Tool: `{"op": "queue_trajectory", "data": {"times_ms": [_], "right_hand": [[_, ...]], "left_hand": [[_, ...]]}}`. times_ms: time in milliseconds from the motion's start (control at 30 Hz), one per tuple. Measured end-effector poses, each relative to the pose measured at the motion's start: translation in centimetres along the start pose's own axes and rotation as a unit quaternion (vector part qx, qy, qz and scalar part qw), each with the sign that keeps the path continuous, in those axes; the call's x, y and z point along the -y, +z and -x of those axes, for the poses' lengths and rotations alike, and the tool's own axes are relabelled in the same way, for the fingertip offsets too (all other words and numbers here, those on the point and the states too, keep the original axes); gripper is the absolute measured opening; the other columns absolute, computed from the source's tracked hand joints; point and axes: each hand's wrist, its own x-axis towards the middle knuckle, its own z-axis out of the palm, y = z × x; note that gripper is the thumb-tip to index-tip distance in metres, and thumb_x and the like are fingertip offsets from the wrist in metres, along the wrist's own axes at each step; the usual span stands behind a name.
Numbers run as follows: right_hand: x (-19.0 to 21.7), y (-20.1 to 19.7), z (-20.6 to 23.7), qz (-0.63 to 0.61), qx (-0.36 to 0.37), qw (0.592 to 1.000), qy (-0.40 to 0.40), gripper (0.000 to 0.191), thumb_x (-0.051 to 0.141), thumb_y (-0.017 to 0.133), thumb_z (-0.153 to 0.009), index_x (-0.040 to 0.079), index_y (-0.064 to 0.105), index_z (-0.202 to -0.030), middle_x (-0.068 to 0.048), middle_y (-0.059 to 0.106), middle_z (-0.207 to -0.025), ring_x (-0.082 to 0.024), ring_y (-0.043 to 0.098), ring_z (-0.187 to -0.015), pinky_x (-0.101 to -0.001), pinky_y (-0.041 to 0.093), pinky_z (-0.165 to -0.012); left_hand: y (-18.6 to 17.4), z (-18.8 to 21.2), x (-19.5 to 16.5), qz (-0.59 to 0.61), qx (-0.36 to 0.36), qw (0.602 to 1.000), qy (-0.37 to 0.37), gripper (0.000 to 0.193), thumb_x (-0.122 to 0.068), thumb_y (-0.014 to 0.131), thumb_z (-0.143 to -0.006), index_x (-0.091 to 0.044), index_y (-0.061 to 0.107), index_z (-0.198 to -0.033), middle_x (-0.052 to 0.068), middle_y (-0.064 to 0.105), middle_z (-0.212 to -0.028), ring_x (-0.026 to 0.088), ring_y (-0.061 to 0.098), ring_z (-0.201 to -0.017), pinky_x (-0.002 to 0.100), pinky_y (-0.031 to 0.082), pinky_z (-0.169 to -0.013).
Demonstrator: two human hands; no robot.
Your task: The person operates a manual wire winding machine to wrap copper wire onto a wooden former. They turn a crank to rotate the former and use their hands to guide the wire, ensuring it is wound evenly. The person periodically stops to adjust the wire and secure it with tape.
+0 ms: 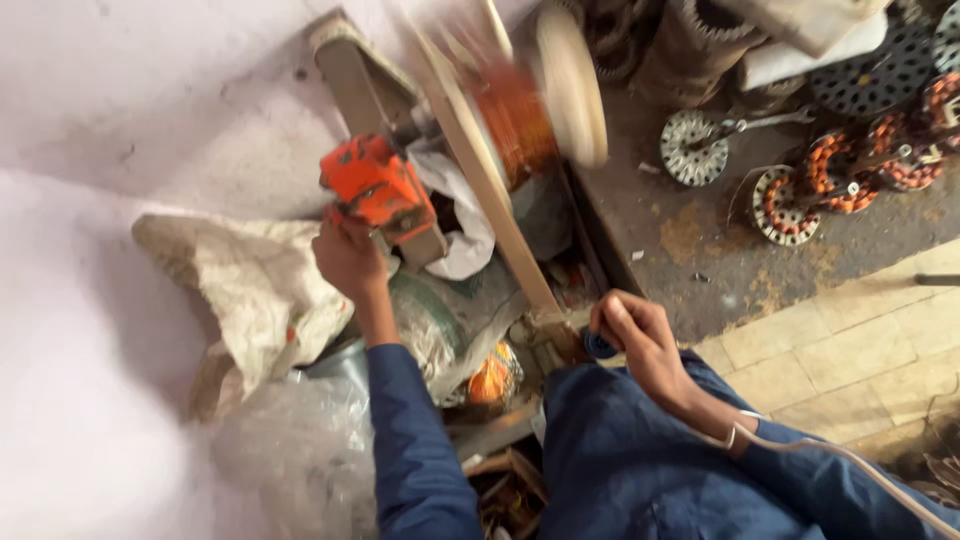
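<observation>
My left hand (348,258) grips the underside of an orange power tool (375,187) that is mounted by a wooden frame (480,170). Just right of the tool a spool of copper-orange wire (515,120) with a pale round flange (572,82) is blurred, apparently spinning. My right hand (635,335) is closed around a small dark blue round object (600,346) near the foot of the wooden frame, over my blue-clad knee. Both my sleeves are dark blue.
A dirty white sack (250,285) and clear plastic sheeting (290,450) lie at the left against a pale wall. Several wound motor stators (835,175) and bare stator cores (692,145) lie on the dark floor at the right. Tan tiles (850,340) cover the lower right.
</observation>
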Motion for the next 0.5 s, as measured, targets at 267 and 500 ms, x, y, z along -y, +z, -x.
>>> {"op": "queue_trajectory", "data": {"times_ms": [267,500], "right_hand": [[1.4,0.3,-0.7,0.036,-0.002,0.999,0.000,0.045,0.031,0.045,-0.110,0.001,0.063,-0.081,0.005,0.039,-0.061,-0.005,0.032,-0.058,-0.0262,0.026,-0.052],[1.7,0.5,-2.3,0.041,0.000,0.999,-0.001,0.046,0.032,0.045,-0.110,0.001,0.063,-0.081,0.004,0.038,-0.060,-0.006,0.032,-0.058,-0.0264,0.026,-0.052]], "left_hand": [[-5.7,4.2,-3.9,0.072,0.000,0.991,-0.112,0.022,-0.023,0.068,-0.101,-0.003,0.076,-0.100,0.013,0.066,-0.081,0.020,0.064,-0.067,0.036,0.049,-0.058],[-8.2,3.2,-4.9,0.217,-0.170,0.958,-0.075,0.028,-0.018,0.061,-0.107,0.006,0.070,-0.095,0.005,0.057,-0.061,0.013,0.048,-0.050,0.026,0.034,-0.048]]}}
